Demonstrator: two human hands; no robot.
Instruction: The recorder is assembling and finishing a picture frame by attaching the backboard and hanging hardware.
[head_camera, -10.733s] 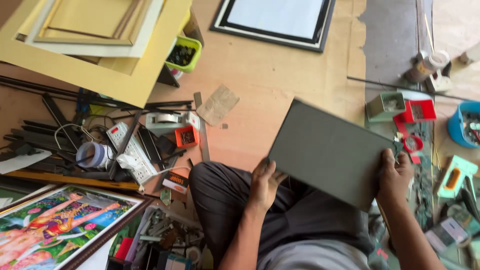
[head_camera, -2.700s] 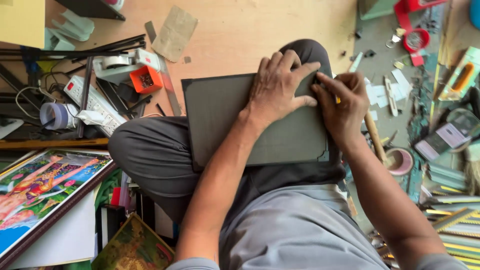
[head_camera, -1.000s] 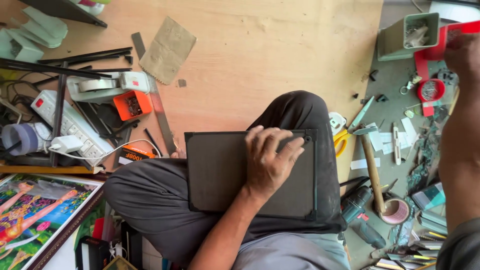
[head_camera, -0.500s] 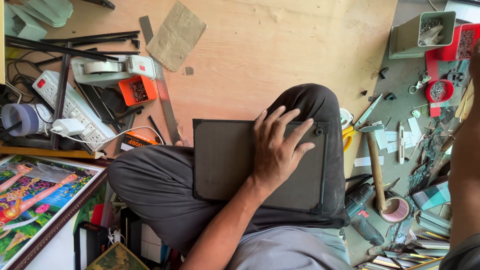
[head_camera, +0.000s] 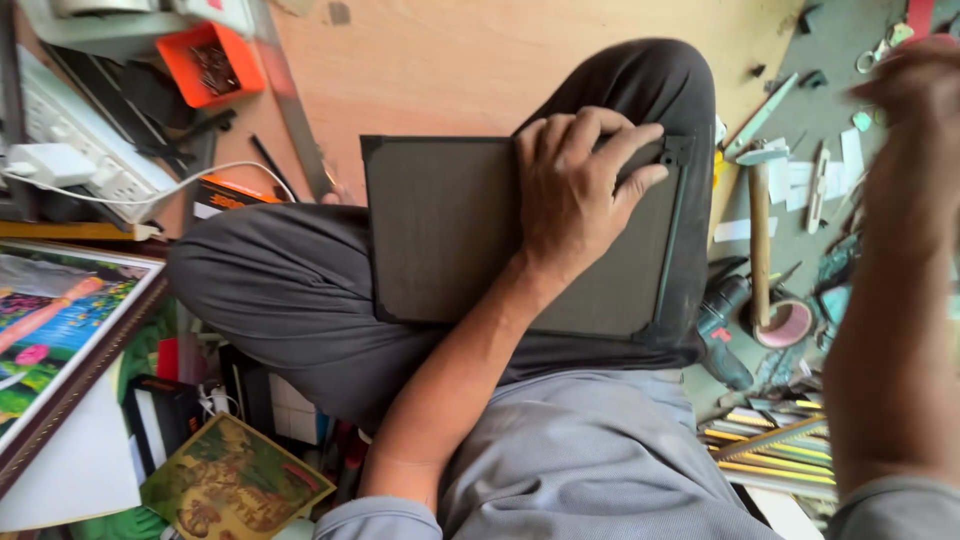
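My left hand (head_camera: 575, 190) lies spread flat on the dark grey backing board (head_camera: 450, 230), which rests across my crossed legs, fingers reaching its far right corner. That grip is only a press, not a pinch, so the board could slide off my knee toward the wooden floor (head_camera: 460, 60) if I lean. My right hand (head_camera: 905, 110) is raised at the far right, blurred; I cannot tell whether its grip is spread or closed on anything. Reaching that way without looking, I could knock the hammer (head_camera: 760, 230) or the tape roll (head_camera: 785, 322) beside it.
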